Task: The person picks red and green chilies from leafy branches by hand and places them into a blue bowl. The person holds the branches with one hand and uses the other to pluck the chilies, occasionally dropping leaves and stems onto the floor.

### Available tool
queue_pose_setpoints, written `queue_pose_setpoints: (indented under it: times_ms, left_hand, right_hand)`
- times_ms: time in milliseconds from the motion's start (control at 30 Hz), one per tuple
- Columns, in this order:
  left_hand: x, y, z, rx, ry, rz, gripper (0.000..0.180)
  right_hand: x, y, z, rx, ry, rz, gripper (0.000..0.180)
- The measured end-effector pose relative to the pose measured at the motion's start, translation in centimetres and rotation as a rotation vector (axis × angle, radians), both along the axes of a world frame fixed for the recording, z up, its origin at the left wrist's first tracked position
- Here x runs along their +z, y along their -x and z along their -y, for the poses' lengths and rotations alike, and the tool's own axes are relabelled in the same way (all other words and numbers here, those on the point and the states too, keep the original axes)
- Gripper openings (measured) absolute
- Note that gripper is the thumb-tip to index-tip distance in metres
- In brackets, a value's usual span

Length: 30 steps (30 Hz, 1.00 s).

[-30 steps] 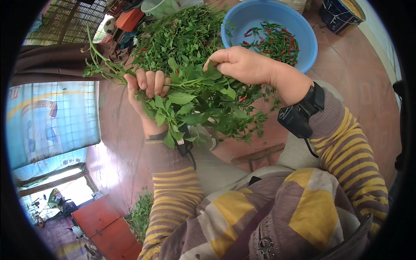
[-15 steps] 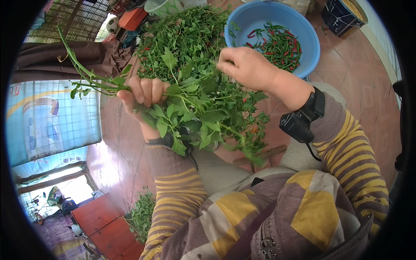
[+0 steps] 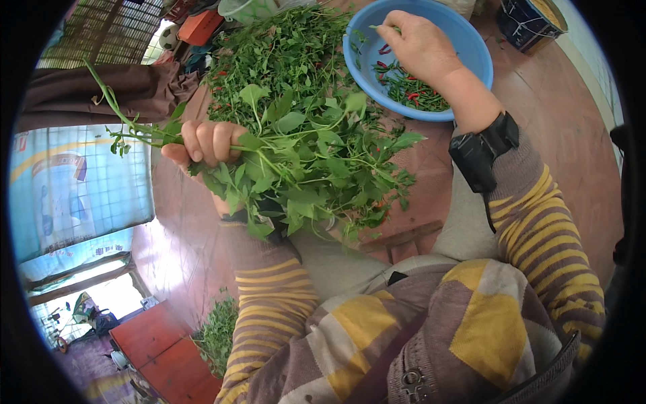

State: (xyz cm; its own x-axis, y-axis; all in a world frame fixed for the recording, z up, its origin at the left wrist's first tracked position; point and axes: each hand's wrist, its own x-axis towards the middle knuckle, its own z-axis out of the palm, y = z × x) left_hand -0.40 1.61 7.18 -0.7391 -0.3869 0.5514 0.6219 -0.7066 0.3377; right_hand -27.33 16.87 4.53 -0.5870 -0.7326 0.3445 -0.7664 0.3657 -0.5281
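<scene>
My left hand (image 3: 210, 143) is wrapped round the stems of a leafy chili plant (image 3: 296, 158). Its bare stem end points to the left, and the leaves spread to the right over my lap. Over the blue basin (image 3: 484, 79), my right hand (image 3: 422, 48) has its fingers pinched together, with a bit of a green chili pepper (image 3: 394, 30) showing at the tips. Red and green chili peppers (image 3: 412, 94) lie in the basin, partly hidden under my right hand and wrist.
Beyond my left hand, a large heap of leafy chili plants (image 3: 276, 57) covers the tiled floor. A dark bucket (image 3: 528, 27) stands at the far right. Lower left are a reddish wooden table (image 3: 151, 337) and a smaller pile of greenery (image 3: 219, 330).
My right hand has moved from the plant's leaves up and right over the basin. My left hand has shifted slightly left, still gripping the plant.
</scene>
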Motion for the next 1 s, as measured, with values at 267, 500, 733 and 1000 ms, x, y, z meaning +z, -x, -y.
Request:
queue_pose_setpoints:
  times_ms: [267,500,733,1000]
  left_hand:
    - [0.0,-0.1,0.3,-0.040,-0.025,-0.052,0.043]
    - [-0.3,-0.1,0.6,-0.049,0.010,-0.052,0.042]
    - [0.1,-0.6,1.0,-0.077,0.027,-0.093,0.040]
    - [-0.1,-0.9,0.9,-0.024,0.007,-0.086,0.040]
  right_hand:
    - [1.2,-2.9,-0.8,0.694,-0.220,0.682,0.032]
    - [0.1,-6.3,-0.2,0.708,-0.270,0.634,0.026]
    - [-0.5,-4.8,0.7,0.135,0.027,1.231,0.018]
    - [-0.8,-0.7,0.2,-0.017,0.465,1.329,0.024]
